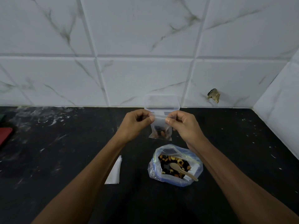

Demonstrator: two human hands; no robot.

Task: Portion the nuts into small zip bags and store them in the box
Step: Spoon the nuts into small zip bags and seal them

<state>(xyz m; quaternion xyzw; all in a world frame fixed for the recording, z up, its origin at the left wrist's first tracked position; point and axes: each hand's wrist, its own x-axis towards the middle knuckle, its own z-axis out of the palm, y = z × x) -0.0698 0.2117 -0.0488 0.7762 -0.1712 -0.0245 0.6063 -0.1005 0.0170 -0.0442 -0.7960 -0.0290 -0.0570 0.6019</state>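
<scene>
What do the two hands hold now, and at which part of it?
Both hold the small zip bag by its top edge: the left hand pinches the left corner, the right hand the right corner. Nuts sit at its bottom.

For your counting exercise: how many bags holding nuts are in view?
2: a small zip bag pinched by both hands, and a large bag on the counter. The box may hide others.
</scene>
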